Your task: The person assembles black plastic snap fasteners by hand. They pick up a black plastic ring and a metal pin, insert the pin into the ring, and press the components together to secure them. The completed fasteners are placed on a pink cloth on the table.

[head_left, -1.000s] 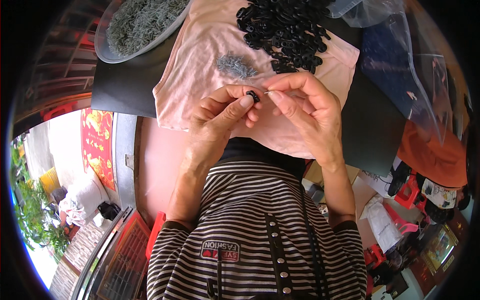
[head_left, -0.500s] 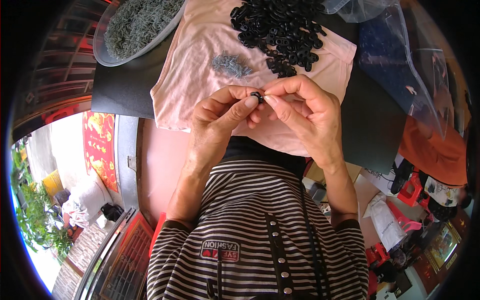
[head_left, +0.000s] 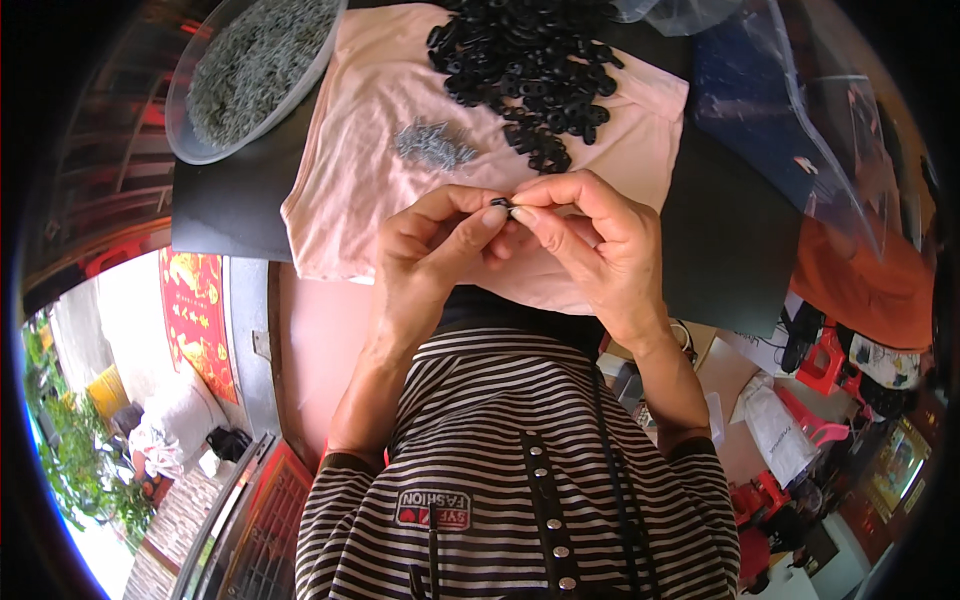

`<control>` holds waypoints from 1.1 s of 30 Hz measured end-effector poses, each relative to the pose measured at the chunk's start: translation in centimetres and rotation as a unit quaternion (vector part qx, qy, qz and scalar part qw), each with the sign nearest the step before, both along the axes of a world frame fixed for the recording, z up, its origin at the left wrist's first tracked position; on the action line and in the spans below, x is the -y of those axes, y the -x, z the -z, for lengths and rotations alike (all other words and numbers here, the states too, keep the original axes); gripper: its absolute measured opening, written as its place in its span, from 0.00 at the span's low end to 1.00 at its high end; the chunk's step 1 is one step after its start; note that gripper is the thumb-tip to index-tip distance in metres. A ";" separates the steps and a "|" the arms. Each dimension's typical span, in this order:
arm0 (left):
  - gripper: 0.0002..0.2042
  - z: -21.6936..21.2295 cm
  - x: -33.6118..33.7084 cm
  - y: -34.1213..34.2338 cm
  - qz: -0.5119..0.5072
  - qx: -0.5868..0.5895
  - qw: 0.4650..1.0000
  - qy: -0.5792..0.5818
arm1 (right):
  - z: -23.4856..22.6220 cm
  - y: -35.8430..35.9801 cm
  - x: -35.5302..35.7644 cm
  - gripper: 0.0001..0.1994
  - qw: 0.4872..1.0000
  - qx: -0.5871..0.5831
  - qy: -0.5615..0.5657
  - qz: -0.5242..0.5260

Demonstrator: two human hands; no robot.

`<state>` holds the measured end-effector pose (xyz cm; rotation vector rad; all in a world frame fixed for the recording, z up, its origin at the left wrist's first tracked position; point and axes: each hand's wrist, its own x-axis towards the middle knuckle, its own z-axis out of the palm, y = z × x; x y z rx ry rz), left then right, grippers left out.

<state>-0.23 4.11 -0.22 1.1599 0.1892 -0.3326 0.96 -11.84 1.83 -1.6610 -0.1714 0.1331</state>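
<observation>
My left hand (head_left: 432, 240) pinches a small black plastic piece (head_left: 500, 202) between thumb and forefinger. Against its right side my right hand (head_left: 600, 245) closes thumb and forefinger on a tiny metal piece, mostly covered by the fingertips, that looks like a small screw. Both hands meet above the near part of a pink cloth (head_left: 350, 180). Just beyond them on the cloth lies a small heap of grey screws (head_left: 435, 146). Farther back and to the right spreads a large pile of black plastic pieces (head_left: 525, 60), several with two holes.
A clear plastic tub (head_left: 180, 135) full of grey screws stands at the far left of the black table (head_left: 225, 205). Clear plastic bags (head_left: 790, 60) lie at the far right. A person's orange sleeve (head_left: 860, 285) shows beyond the table's right edge.
The whole view has shifted a little, so the table things sit slightly farther left and the hands lower. Both hands keep their pinch, the black piece now turned somewhat and more covered.
</observation>
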 end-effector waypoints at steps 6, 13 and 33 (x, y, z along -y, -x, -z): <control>0.09 -0.3 0.4 0.1 0.006 -0.023 1.000 0.019 | 0.3 0.3 1.2 0.05 1.000 -0.009 -0.026 -0.011; 0.07 0.5 1.3 0.2 0.017 -0.004 1.000 -0.012 | 0.5 0.6 1.8 0.04 1.000 0.003 0.012 -0.012; 0.10 1.0 2.4 0.3 0.019 -0.012 0.998 0.057 | 3.1 -4.5 4.0 0.10 0.935 0.154 0.297 0.119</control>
